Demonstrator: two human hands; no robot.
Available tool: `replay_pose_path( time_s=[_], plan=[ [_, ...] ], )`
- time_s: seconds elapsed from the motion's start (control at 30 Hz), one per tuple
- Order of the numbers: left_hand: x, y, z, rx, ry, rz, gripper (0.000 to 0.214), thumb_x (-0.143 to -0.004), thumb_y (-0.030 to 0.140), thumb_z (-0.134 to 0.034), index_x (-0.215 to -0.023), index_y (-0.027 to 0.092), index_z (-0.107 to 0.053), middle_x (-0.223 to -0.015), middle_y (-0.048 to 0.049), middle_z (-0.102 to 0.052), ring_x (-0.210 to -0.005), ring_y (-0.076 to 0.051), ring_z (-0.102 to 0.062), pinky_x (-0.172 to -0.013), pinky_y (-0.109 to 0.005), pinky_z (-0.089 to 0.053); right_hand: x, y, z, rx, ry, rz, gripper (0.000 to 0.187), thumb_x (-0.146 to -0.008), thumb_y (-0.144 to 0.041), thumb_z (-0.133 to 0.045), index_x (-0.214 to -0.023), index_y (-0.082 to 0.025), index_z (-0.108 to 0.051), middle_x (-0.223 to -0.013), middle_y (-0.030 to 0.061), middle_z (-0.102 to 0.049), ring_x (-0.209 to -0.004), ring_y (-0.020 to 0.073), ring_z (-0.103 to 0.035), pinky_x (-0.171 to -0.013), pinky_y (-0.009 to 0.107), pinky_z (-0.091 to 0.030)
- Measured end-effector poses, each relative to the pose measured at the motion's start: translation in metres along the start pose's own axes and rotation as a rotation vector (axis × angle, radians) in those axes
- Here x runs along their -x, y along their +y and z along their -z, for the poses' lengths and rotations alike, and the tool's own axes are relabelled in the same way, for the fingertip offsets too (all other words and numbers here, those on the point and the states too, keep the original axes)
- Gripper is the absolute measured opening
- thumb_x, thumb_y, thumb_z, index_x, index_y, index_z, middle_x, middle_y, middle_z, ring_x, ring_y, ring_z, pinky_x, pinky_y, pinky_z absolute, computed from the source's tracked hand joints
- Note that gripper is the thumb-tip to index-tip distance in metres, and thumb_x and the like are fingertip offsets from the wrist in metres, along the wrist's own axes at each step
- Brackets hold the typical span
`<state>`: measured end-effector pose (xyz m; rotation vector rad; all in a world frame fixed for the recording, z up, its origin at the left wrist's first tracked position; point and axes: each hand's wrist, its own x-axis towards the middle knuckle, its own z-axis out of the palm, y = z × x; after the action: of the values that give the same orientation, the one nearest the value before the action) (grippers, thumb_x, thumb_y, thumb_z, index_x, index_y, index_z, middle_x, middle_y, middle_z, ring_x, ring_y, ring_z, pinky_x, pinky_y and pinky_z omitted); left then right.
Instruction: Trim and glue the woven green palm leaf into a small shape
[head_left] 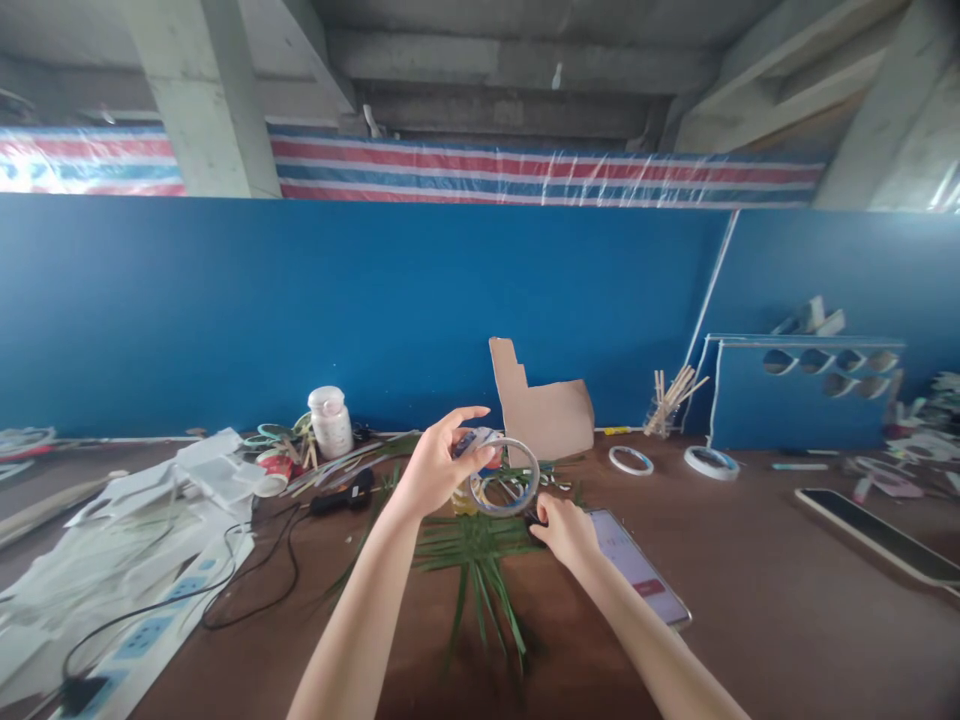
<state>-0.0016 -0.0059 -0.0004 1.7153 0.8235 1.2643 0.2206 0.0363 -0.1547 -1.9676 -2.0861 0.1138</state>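
Observation:
My left hand (439, 465) is raised over the table, thumb and fingers closed on a roll of tape (535, 480) held with its open ring facing me. A bluish printed thing shows by its fingers, partly hidden. Just right of the roll and lower, my right hand (566, 528) has its fingers curled in. Something dark shows at its fingertips, too hidden to name. Beneath both hands, long green leaf strips (480, 545) lie crossed on the brown table (750, 610). A phone with a lit screen (637, 575) lies partly behind my right forearm.
Left stand a white jar (330, 422), a red cup (276, 468), papers (202, 465) and a power strip (154, 630) with black cables. Cut cardboard (551, 410) leans at the back. Farther right are two tape rolls (711, 463), sticks (675, 395) and a dark-screened phone (877, 535).

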Motion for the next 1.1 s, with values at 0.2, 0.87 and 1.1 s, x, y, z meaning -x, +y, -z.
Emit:
replay_pose_path(
  time_s=[0.2,0.87,1.1],
  plan=[
    [-0.002,0.001,0.000,-0.006,0.143,-0.028,0.038,-0.071,0.027,-0.068,-0.106,0.014,-0.060,-0.087,-0.0088,-0.071,-0.075,-0.020,-0.068,-0.070,-0.029,-0.053,0.003,-0.013,0.036,-0.156,0.260,0.045,0.010,-0.075,-0.025,-0.059,-0.069,-0.021,-0.052,-0.066,-0.0027,-0.062,-0.060,0.0126,-0.056,-0.053,0.021,-0.030],
    [-0.014,-0.019,-0.014,0.482,0.388,-0.030,0.033,-0.069,0.029,-0.071,-0.090,0.018,-0.049,-0.084,-0.0037,-0.067,-0.075,-0.014,-0.065,-0.069,-0.024,-0.047,0.010,-0.130,0.106,-0.441,0.740,0.579,0.010,-0.081,-0.020,-0.056,-0.072,-0.020,-0.051,-0.077,0.0024,-0.061,-0.080,0.0184,-0.053,-0.070,0.028,-0.040],
    [-0.014,-0.013,-0.016,0.482,0.413,-0.013,0.030,-0.073,0.036,-0.066,-0.091,0.017,-0.052,-0.081,-0.0043,-0.066,-0.077,-0.016,-0.065,-0.070,-0.025,-0.048,0.013,-0.136,0.099,-0.409,0.788,0.540,0.008,-0.081,-0.017,-0.053,-0.074,-0.020,-0.053,-0.079,0.0041,-0.062,-0.081,0.0197,-0.053,-0.074,0.031,-0.038]
  ],
)
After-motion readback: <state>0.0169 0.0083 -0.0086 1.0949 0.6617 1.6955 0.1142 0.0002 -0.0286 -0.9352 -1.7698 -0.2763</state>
